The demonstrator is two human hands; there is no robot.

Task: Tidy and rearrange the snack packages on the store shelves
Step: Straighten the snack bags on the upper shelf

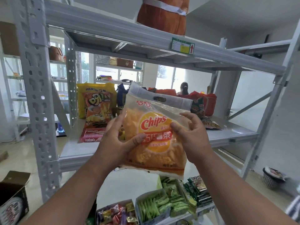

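A grey metal shelf unit carries the goods. On its middle shelf, left of the two-handed grip, stand a yellow snack bag and an orange fries bag, with pink nabati wafer packs lying flat in front. Behind and right of the grip sit red and dark snack bags. Below the grip, the lower shelf holds a box of green packets and a box of wrapped candies.

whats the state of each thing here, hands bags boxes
Chips bag: held up in front of the middle shelf, off any surface, sealed.
Left hand: grips the bag's left edge, thumb on the front.
Right hand: pinches the bag's right side.
Yellow snack bag: upright on the middle shelf.
Nabati packs: lying flat.
Box of green packets: open, filled.
Cardboard box: flaps open.
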